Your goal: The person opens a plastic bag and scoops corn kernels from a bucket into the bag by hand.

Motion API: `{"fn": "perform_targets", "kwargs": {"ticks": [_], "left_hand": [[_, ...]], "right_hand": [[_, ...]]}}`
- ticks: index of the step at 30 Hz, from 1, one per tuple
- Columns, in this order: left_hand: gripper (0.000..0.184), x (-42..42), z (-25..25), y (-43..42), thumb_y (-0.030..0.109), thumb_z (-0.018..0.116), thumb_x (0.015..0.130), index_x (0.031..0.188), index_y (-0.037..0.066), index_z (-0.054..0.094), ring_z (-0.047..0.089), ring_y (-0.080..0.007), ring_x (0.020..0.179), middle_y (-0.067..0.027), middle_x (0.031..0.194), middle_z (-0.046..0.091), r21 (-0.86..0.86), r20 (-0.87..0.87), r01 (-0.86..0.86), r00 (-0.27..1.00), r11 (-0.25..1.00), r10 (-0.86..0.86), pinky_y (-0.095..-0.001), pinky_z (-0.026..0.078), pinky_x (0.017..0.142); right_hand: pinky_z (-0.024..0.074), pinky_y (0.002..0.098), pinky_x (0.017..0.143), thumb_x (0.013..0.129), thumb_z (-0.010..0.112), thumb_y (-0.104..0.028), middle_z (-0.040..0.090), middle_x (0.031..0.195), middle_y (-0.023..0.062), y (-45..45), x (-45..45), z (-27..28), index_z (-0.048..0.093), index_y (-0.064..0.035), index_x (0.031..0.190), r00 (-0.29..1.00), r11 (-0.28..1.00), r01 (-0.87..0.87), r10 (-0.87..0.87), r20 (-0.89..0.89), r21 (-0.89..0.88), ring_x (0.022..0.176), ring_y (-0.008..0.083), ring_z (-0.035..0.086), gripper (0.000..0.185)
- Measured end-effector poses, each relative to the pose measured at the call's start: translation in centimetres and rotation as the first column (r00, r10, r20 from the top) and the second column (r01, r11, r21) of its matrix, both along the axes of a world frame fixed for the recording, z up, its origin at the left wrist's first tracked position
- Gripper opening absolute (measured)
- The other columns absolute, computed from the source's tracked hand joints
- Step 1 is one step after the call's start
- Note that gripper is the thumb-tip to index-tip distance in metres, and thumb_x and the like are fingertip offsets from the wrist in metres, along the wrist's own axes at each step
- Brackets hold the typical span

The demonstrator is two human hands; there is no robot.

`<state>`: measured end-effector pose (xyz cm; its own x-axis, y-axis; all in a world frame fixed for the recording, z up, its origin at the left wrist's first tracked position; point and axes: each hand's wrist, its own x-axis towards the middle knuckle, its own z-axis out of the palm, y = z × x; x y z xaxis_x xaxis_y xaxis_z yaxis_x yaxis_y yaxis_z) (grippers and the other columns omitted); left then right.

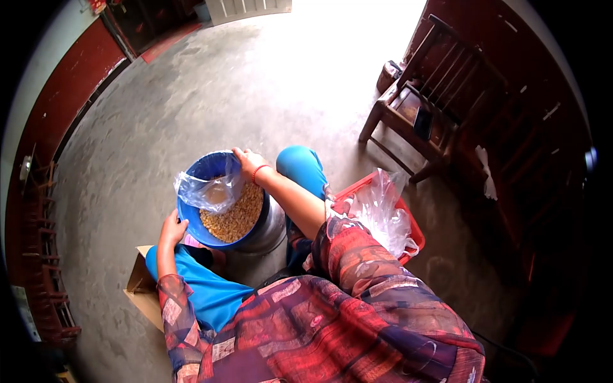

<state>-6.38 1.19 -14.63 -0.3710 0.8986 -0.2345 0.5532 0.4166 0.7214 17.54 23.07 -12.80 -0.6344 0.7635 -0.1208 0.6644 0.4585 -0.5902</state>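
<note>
Blue plastic bucket (pixel 190 217) of tan kernels (pixel 235 220) stands between left hand (pixel 171 230), at its near-left rim, and right hand (pixel 253 164), over its far-right rim — clear bag (pixel 211 193) stretching toward the latter; whether either pinches, I cannot tell.

Grey floor (pixel 128 147), red basket (pixel 416 231), cardboard box (pixel 148 305), chair (pixel 408 127)

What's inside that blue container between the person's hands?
Inside the blue container lie yellowish, grain-like pieces, with a clear plastic bag over part of them. The bottom is covered, so it can't be seen.
</note>
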Motion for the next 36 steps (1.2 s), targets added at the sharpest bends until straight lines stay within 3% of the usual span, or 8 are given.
{"fn": "perform_targets", "kwargs": {"ticks": [3, 9, 14, 23, 28, 31, 33, 36], "left_hand": [[0.042, 1.0, 1.2, 0.1, 0.007, 0.058, 0.071, 0.112, -0.001, 0.050, 0.060, -0.0278, 0.091, -0.0199, 0.097, 0.060, -0.006, -0.059, -0.008, 0.998, 1.000, 0.008, -0.0350, 0.046, 0.078], [0.048, 1.7, 0.7, -0.1, 0.015, 0.057, 0.073, 0.116, -0.002, 0.045, 0.052, -0.0367, 0.100, -0.0263, 0.105, 0.054, -0.002, -0.155, -0.060, 0.986, 0.998, 0.059, -0.0398, 0.042, 0.086], [0.053, 2.2, 1.0, 0.0, 0.019, 0.054, 0.075, 0.122, -0.002, 0.040, 0.053, -0.0358, 0.100, -0.0264, 0.106, 0.053, -0.088, -0.291, -0.069, 0.956, 0.994, 0.040, -0.0402, 0.042, 0.087], [0.046, 2.1, 1.2, 0.0, 0.019, 0.051, 0.078, 0.121, 0.005, 0.042, 0.052, -0.0379, 0.099, -0.0241, 0.106, 0.054, -0.078, -0.279, -0.042, 0.960, 0.996, 0.019, -0.0420, 0.041, 0.085], [0.044, 4.1, 0.4, -1.0, 0.024, 0.045, 0.084, 0.124, 0.004, 0.038, 0.052, -0.0388, 0.097, -0.0265, 0.104, 0.054, -0.050, -0.174, -0.219, 0.963, 0.975, 0.207, -0.0422, 0.042, 0.084], [0.043, 5.4, -1.3, -1.1, 0.025, 0.039, 0.088, 0.124, 0.003, 0.037, 0.052, -0.0391, 0.096, -0.0274, 0.104, 0.053, 0.101, -0.116, -0.299, 0.944, 0.949, 0.310, -0.0425, 0.042, 0.083], [0.040, 6.7, -2.4, -0.7, 0.025, 0.036, 0.089, 0.123, 0.004, 0.039, 0.053, -0.0388, 0.096, -0.0259, 0.104, 0.054, 0.329, -0.099, -0.447, 0.860, 0.832, 0.501, -0.0423, 0.042, 0.082], [0.038, 8.0, -1.7, -0.2, 0.024, 0.035, 0.089, 0.122, 0.005, 0.039, 0.053, -0.0385, 0.094, -0.0239, 0.105, 0.054, 0.303, -0.062, -0.558, 0.798, 0.773, 0.600, -0.0441, 0.043, 0.080]], "right_hand": [[0.0435, 0.0406, 0.082, 0.073, 0.049, -0.006, 0.055, 0.104, 0.0218, 0.7, -0.2, -2.7, 0.040, -0.0126, 0.121, 0.990, 0.995, 0.003, 0.012, -0.138, 0.101, 0.097, 0.0370, 0.053, 0.048], [0.0441, 0.0405, 0.081, 0.070, 0.052, -0.007, 0.056, 0.105, 0.0203, 1.2, -0.1, -3.3, 0.041, -0.0156, 0.122, 0.990, 0.993, 0.000, 0.016, -0.137, 0.118, 0.096, 0.0362, 0.054, 0.053], [0.0448, 0.0426, 0.077, 0.069, 0.051, -0.008, 0.059, 0.097, 0.0190, 1.1, -0.1, -3.3, 0.045, -0.0207, 0.115, 0.985, 0.993, 0.027, -0.007, -0.175, 0.114, 0.091, 0.0368, 0.056, 0.048], [0.0442, 0.0457, 0.075, 0.071, 0.048, -0.004, 0.058, 0.097, 0.0215, 0.6, 0.3, -1.9, 0.040, -0.0212, 0.120, 0.990, 0.996, 0.040, -0.028, -0.137, 0.081, 0.087, 0.0394, 0.055, 0.052], [0.0437, 0.0484, 0.070, 0.070, 0.047, -0.009, 0.058, 0.085, 0.0248, 1.1, 0.3, -3.4, 0.037, -0.0161, 0.121, 0.984, 0.986, 0.089, -0.066, -0.164, 0.138, 0.081, 0.0421, 0.055, 0.053], [0.0442, 0.0470, 0.071, 0.070, 0.049, -0.011, 0.059, 0.086, 0.0232, 1.1, 0.4, -3.4, 0.041, -0.0104, 0.117, 0.985, 0.982, 0.089, -0.061, -0.161, 0.169, 0.081, 0.0411, 0.056, 0.048], [0.0442, 0.0466, 0.071, 0.069, 0.049, -0.013, 0.059, 0.085, 0.0234, 1.2, 0.4, -3.3, 0.045, -0.0085, 0.113, 0.983, 0.978, 0.078, -0.044, -0.178, 0.191, 0.080, 0.0410, 0.056, 0.044], [0.0443, 0.0453, 0.071, 0.069, 0.049, -0.015, 0.059, 0.083, 0.0237, 1.6, 0.2, -3.2, 0.051, -0.0065, 0.102, 0.997, 0.982, 0.058, -0.047, -0.062, 0.182, 0.080, 0.0404, 0.056, 0.034]]}}
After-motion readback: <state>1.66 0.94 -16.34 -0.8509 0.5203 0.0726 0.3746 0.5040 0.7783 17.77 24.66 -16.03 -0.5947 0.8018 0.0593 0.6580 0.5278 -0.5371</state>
